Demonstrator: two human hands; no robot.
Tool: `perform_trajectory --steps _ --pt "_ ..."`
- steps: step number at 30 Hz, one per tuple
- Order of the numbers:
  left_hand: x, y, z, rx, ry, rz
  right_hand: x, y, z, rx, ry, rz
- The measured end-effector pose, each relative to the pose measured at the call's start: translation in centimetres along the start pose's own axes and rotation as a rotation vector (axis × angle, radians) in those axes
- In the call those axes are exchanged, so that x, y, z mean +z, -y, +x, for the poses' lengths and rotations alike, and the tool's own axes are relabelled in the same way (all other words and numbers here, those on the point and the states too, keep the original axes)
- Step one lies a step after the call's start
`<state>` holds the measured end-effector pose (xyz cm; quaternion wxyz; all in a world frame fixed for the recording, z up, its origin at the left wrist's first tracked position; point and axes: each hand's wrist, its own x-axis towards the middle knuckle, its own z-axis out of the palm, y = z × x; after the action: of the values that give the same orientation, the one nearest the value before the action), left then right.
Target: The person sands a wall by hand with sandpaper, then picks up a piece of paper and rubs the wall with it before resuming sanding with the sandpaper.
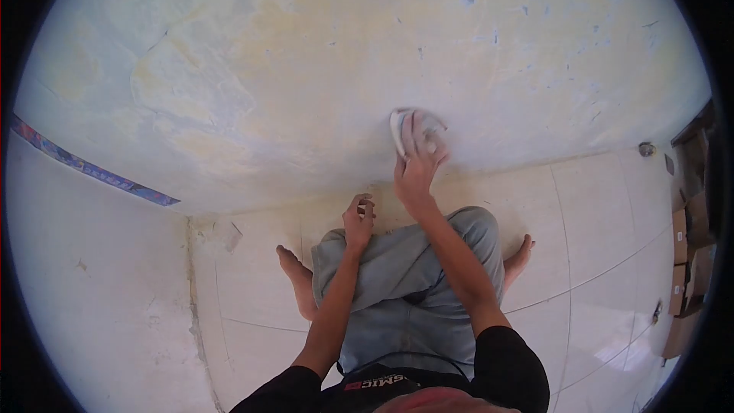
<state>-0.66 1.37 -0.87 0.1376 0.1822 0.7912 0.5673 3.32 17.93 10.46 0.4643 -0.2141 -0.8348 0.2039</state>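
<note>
My right hand [420,154] is pressed to the patchy wall [306,61], its fingertips smeared by motion. Under those fingers is a folded sheet of sandpaper [397,130], its pale curved edge showing on the left while the palm side is hidden. My left hand [358,220] hangs over my bent knee, near the foot of the wall. Its fingers are loosely curled and apart, with nothing seen between them. I sit cross-legged on the tiled floor [535,206], bare feet out to both sides.
A second wall [99,260] meets this one on my left, with a blue printed strip [99,168] along it. Cardboard boxes [679,283] stand at the far right. Small objects lie on the floor there, one [647,149] close to the wall.
</note>
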Motion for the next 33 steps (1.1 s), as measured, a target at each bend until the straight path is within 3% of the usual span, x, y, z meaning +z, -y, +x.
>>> perform_trajectory --steps 30,33 --pt "0.1 0.1 0.2 0.01 -0.006 0.028 1.4 -0.3 -2.4 -0.043 0.057 -0.084" --pt "0.2 0.6 0.3 -0.01 -0.008 0.026 0.5 -0.4 0.6 -0.062 -0.062 -0.028"
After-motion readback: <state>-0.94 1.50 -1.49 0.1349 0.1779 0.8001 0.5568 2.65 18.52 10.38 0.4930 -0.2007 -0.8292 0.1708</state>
